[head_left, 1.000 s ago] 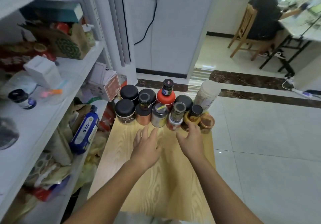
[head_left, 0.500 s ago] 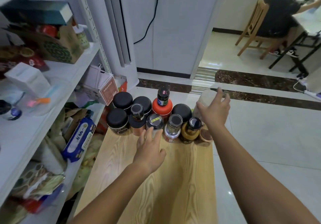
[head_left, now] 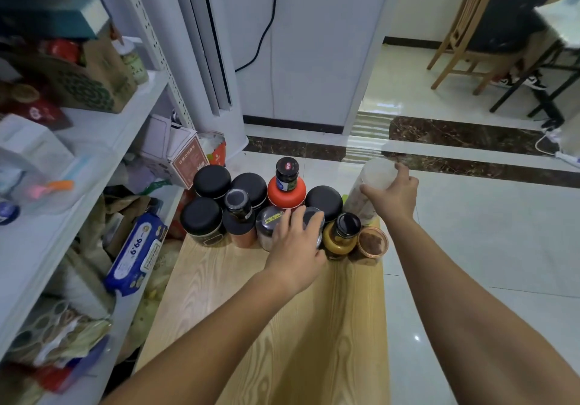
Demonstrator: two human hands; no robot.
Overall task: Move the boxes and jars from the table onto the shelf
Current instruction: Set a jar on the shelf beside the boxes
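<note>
A cluster of jars stands at the far end of the wooden table (head_left: 345,326): several black-lidded jars (head_left: 212,181), a red jar (head_left: 286,195) with a small dark jar on top, a yellow jar (head_left: 340,238) and a small brown tub (head_left: 372,243). My left hand (head_left: 295,244) lies over a clear-lidded jar (head_left: 315,221) in the front row, fingers across its lid and thumb at its side. My right hand (head_left: 392,194) grips a tall white translucent jar (head_left: 376,170) at the cluster's right edge. The white shelf (head_left: 103,140) rises on the left.
The shelf boards hold boxes, a paper bag (head_left: 94,84), a blue wipes pack (head_left: 138,254) and a carton (head_left: 185,159). A white column (head_left: 204,43) stands behind the jars. A person sits on a wooden chair (head_left: 455,27) at the back right. Tiled floor lies to the right.
My left hand has moved forward from the tabletop onto the clear-lidded jar. My right hand has closed round the tall white jar. The camera has come nearer the jars.
</note>
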